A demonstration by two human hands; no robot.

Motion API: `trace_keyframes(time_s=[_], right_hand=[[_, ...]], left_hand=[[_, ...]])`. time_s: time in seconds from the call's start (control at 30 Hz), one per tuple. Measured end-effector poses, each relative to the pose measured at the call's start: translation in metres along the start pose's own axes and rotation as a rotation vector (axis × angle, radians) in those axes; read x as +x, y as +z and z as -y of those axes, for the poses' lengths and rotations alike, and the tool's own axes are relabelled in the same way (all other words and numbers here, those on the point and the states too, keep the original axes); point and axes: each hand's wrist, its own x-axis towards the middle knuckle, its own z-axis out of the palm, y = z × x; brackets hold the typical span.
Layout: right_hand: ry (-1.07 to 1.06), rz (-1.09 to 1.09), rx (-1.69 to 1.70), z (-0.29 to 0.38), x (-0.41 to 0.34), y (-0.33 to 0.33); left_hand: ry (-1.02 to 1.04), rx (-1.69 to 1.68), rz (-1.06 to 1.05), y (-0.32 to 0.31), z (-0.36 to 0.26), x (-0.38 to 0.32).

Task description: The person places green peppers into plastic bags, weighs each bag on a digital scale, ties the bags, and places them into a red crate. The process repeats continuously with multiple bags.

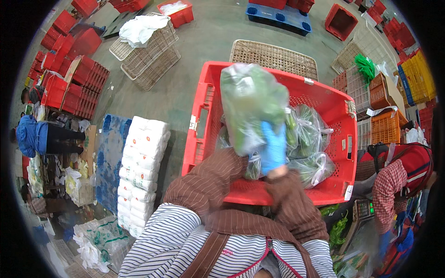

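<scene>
A clear plastic bag of green vegetables (252,97), blurred by motion, is held above a large red plastic crate (323,87). My right hand (273,146), in a blue glove, grips the bag at its lower right side. Most of my left hand is hidden behind the bag; only its brown striped sleeve shows, reaching up to the bag's lower left. Inside the crate lie several knotted clear bags of green vegetables (307,133), mostly on the right side. Another knotted bag (311,168) rests near the crate's front right corner.
A beige crate (274,57) stands behind the red one. White wrapped packs (142,173) are stacked at the left beside a blue pallet (113,160). At the right, a co-worker in a red vest (413,166) bends near a scale (363,210) and green peppers (338,229).
</scene>
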Motion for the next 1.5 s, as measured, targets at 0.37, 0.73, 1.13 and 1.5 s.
trace_keyframes(time_s=[0.37,0.73,1.13,1.5], right_hand=[[-0.116,0.388,-1.258,-0.037,0.040,-0.020],[-0.264,0.189,-1.816,-0.107,0.062,-0.041],[-0.304,-0.087,-0.800,0.093,-0.189,-0.145],[-0.453,-1.039,-0.595,0.103,-0.582,-0.242]], left_hand=[[-0.262,0.846,0.916,-0.041,-0.083,-0.043],[0.055,1.384,0.186,-0.026,-0.121,0.028],[0.836,1.178,0.667,0.049,-0.094,0.025],[0.447,0.605,0.939,0.132,-0.149,-0.009]])
